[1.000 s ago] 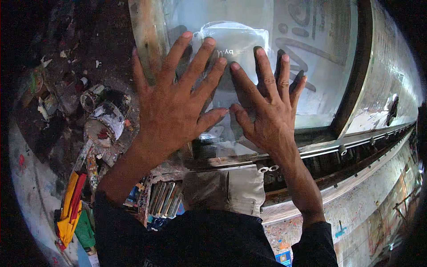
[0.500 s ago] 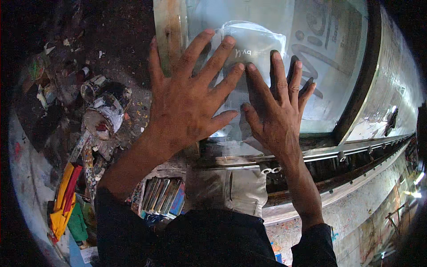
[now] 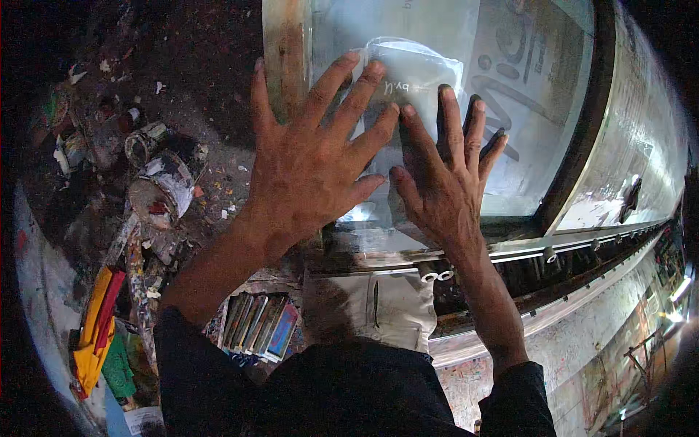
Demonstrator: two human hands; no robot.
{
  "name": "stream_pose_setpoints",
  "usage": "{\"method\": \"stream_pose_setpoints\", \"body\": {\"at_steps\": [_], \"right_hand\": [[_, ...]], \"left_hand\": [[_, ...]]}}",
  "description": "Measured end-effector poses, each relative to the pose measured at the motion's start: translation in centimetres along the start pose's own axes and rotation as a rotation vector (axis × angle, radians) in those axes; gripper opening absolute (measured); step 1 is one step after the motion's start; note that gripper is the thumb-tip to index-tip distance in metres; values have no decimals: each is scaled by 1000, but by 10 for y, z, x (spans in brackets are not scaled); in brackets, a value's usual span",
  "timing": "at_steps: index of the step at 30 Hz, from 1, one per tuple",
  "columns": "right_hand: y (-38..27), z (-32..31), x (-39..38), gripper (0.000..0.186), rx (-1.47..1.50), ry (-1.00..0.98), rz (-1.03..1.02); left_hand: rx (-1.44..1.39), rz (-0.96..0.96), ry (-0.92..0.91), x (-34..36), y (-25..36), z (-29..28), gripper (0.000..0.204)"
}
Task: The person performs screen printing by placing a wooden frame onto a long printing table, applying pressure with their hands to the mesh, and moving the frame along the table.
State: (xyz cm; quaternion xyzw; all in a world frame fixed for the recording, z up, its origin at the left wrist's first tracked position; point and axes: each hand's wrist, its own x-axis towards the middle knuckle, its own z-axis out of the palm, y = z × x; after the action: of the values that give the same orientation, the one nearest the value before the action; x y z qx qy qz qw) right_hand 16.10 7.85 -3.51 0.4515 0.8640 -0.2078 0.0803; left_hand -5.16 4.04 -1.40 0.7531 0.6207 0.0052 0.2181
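Note:
Both my hands lie palm down with fingers spread on a glossy clear plastic sheet (image 3: 419,64), whose curved upper edge catches the light. The sheet rests on a pale, translucent framed panel (image 3: 444,22) that looks like a printing screen, with large dark lettering on its right part. My left hand (image 3: 313,156) covers the sheet's left side, its outer fingers reaching past it toward the wooden frame edge (image 3: 282,44). My right hand (image 3: 448,175) presses on the sheet's right side, fingertips close to my left forefinger. Neither hand grips anything.
A metal rail (image 3: 502,251) with small rollers runs along the near side. To the right stretches a long shiny table surface (image 3: 626,160). Paint-stained cans (image 3: 164,186) and scraps litter the floor at left, near yellow cloth (image 3: 95,349) and a row of thin flat pieces (image 3: 255,324).
Both hands stay spread on the plastic sheet with almost the same placement. The surroundings have shifted slightly in the picture as the view moved.

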Motion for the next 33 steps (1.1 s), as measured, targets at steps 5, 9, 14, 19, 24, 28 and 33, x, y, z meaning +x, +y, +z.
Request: {"method": "stream_pose_setpoints", "body": {"at_steps": [5,9,14,19,24,28,33], "right_hand": [[1,3,-1,64,-3,18,-9],[-1,2,-1,66,57,62,7],[-2,-1,-3,62,59,87,-7],[0,-11,1,54,68,124,-42],[8,-21,63,57,79,247,-149],[17,-34,123,64,-66,296,-217],[0,-78,150,64,-51,334,-183]], "left_hand": [[46,-12,0,1,7,1,70],[37,-23,6,2,15,0,64],[146,-29,75,5,29,2,57],[199,-91,160,9,50,5,46],[336,-222,95,16,65,7,57],[487,-223,-64,22,74,5,61],[643,-168,-74,25,80,1,54]]}}
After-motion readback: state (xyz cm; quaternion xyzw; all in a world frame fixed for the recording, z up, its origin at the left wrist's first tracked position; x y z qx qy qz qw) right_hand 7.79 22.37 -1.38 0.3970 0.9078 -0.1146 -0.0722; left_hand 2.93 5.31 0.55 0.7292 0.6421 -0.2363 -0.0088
